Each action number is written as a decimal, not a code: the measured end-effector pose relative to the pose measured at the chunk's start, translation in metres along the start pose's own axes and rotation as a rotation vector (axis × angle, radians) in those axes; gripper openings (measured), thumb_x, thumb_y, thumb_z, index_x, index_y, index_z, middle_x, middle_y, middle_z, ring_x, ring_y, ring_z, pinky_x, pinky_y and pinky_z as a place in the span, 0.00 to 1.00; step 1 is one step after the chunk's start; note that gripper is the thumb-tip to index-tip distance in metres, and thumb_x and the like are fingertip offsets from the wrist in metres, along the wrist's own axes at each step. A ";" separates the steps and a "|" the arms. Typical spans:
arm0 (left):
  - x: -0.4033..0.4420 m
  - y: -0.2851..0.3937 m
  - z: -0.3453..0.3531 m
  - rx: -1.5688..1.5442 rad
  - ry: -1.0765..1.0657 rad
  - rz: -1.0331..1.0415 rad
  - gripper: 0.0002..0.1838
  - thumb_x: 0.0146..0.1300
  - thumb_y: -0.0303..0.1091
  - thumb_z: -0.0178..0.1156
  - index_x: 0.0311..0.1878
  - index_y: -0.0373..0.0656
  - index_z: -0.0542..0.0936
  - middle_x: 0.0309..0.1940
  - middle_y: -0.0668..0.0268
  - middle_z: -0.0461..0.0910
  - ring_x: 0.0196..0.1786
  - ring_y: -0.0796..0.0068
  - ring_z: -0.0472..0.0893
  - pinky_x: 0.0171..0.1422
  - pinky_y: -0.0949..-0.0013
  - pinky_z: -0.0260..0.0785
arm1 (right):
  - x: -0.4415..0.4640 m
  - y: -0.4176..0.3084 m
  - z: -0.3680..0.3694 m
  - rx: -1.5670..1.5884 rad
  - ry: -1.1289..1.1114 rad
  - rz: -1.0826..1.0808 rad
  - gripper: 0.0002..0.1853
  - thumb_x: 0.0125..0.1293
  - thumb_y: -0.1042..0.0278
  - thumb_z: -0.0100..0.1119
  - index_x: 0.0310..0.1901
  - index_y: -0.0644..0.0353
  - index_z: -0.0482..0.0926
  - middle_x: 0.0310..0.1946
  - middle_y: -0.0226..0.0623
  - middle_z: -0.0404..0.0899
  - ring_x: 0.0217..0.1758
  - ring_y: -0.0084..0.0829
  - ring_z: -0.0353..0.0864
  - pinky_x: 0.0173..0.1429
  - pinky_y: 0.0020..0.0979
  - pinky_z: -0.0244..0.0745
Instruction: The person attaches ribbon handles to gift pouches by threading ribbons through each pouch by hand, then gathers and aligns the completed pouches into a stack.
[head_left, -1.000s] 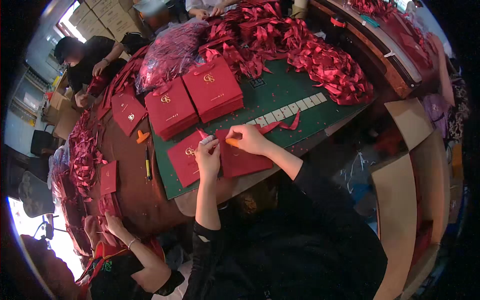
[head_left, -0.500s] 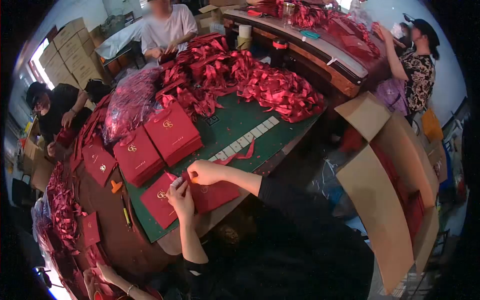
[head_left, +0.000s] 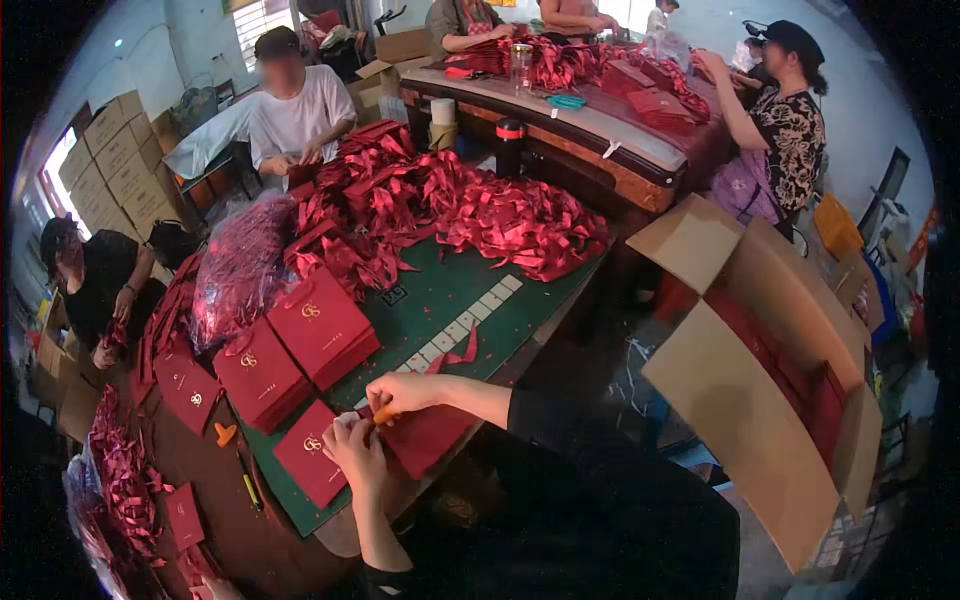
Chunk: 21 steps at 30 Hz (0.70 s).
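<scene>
Over the near edge of the green mat (head_left: 430, 290), my left hand (head_left: 357, 455) is closed, pinching the edge of a red paper bag (head_left: 430, 440); something pale wraps a fingertip. My right hand (head_left: 403, 393) grips a small orange-handled tool (head_left: 386, 413) against that same edge. The tool's tip is hidden. Beside my left hand, another red bag (head_left: 308, 462) with a gold logo lies flat. Behind it are two stacks of red bags (head_left: 262, 375), (head_left: 320, 325). A loose red ribbon (head_left: 462, 350) lies past my right hand.
Red ribbon-handled bags (head_left: 520, 225) are heaped at the back of the mat. An orange T-shaped piece (head_left: 226, 434) and a yellow-black cutter (head_left: 249, 490) lie on the left. An open carton (head_left: 745, 420) holding red bags stands at right. Several people work around the tables.
The view has tilted upward, so the table sits lower in it. My hands stay together at the bag edge, and more of the orange tool shows in my right hand.
</scene>
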<state>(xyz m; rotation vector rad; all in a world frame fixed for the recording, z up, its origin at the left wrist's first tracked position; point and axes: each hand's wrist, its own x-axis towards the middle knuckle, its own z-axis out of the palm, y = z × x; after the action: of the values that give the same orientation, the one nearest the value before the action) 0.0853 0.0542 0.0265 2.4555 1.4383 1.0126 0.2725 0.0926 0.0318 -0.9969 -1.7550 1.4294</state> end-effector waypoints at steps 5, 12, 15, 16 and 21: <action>0.002 0.020 -0.010 0.046 -0.006 0.105 0.08 0.49 0.28 0.65 0.35 0.43 0.81 0.43 0.62 0.73 0.54 0.56 0.69 0.57 0.53 0.59 | -0.018 -0.012 -0.013 0.040 -0.159 0.049 0.08 0.62 0.71 0.63 0.32 0.63 0.73 0.24 0.33 0.80 0.28 0.22 0.79 0.31 0.25 0.70; -0.001 -0.010 -0.031 0.104 0.086 0.105 0.04 0.49 0.28 0.64 0.30 0.44 0.82 0.39 0.73 0.82 0.51 0.61 0.74 0.58 0.54 0.57 | -0.020 -0.005 -0.011 -0.014 -0.171 0.154 0.10 0.65 0.67 0.61 0.32 0.65 0.74 0.21 0.35 0.80 0.24 0.25 0.81 0.30 0.26 0.73; -0.011 -0.034 -0.040 0.175 0.097 0.106 0.03 0.48 0.28 0.64 0.29 0.45 0.82 0.40 0.72 0.81 0.52 0.62 0.74 0.57 0.55 0.57 | -0.022 -0.020 -0.004 -0.137 -0.149 0.177 0.12 0.65 0.66 0.60 0.29 0.65 0.74 0.21 0.37 0.81 0.24 0.26 0.82 0.30 0.27 0.73; -0.015 -0.040 -0.044 0.217 0.126 0.086 0.04 0.48 0.28 0.64 0.29 0.45 0.82 0.39 0.72 0.81 0.52 0.62 0.74 0.57 0.56 0.57 | -0.021 -0.022 -0.001 -0.228 -0.121 0.207 0.13 0.65 0.66 0.60 0.28 0.65 0.74 0.21 0.37 0.81 0.24 0.26 0.83 0.30 0.27 0.74; -0.034 -0.042 -0.040 0.471 0.041 -0.141 0.14 0.52 0.30 0.62 0.44 0.44 0.82 0.52 0.66 0.76 0.56 0.59 0.71 0.61 0.53 0.57 | -0.015 0.004 0.021 -0.498 0.042 0.099 0.13 0.62 0.64 0.62 0.27 0.64 0.75 0.19 0.40 0.80 0.24 0.35 0.83 0.31 0.34 0.73</action>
<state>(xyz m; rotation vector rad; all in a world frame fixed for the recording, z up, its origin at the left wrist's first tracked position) 0.0192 0.0406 0.0229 2.5863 2.0287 0.7685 0.2630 0.0698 0.0235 -1.3707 -2.1060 1.0328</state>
